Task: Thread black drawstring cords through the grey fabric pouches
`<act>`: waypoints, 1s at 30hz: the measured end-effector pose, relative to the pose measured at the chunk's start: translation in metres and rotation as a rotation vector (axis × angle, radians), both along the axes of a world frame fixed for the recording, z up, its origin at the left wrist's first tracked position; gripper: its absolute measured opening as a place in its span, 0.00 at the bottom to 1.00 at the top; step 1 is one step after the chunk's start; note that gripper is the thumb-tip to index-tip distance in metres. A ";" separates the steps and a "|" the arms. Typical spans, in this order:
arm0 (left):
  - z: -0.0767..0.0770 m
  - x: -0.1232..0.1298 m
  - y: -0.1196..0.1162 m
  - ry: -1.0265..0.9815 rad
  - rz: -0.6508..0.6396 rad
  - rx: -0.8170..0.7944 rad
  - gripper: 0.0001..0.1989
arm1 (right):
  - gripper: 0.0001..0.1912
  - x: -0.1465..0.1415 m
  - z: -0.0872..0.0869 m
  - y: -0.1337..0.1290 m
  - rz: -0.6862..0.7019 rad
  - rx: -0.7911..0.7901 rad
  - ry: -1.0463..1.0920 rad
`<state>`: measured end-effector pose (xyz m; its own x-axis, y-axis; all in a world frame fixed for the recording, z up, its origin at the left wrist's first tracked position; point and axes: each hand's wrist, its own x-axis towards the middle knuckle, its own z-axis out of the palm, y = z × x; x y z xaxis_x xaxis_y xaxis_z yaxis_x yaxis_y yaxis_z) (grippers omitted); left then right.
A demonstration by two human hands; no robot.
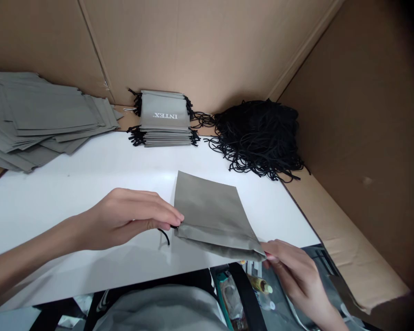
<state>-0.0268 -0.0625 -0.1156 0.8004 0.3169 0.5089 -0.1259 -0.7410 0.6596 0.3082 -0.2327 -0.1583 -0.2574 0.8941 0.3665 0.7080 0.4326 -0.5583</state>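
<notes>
A flat grey fabric pouch (212, 207) is held just over the table's front part, its open mouth toward me. My left hand (131, 218) pinches the left corner of that mouth. A short black cord (164, 236) sticks out under its fingertips at the same corner. At the opposite corner of the mouth, the fingers of my right hand (295, 271) are closed on the pouch. Whether the right fingers also hold a cord is hidden.
Loose grey pouches (48, 110) lie in a spread pile at left. Stacked pouches with black cord ends and "INTEX" print (165, 103) stand at the back middle. A heap of black cords (258, 133) lies at right. Cardboard walls (200, 46) surround the white table (72, 184).
</notes>
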 end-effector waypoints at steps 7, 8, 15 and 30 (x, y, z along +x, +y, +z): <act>0.012 0.002 -0.001 0.137 0.109 -0.004 0.11 | 0.12 0.002 -0.001 -0.001 -0.034 -0.088 0.010; 0.013 0.003 -0.002 0.142 0.114 -0.002 0.11 | 0.12 0.003 -0.001 -0.001 -0.034 -0.089 0.010; 0.017 0.007 -0.003 0.085 0.077 0.189 0.14 | 0.13 0.004 -0.002 -0.004 -0.025 -0.125 -0.002; -0.009 -0.004 -0.047 -0.039 0.338 0.604 0.12 | 0.16 0.005 0.022 0.000 0.051 -0.487 -0.092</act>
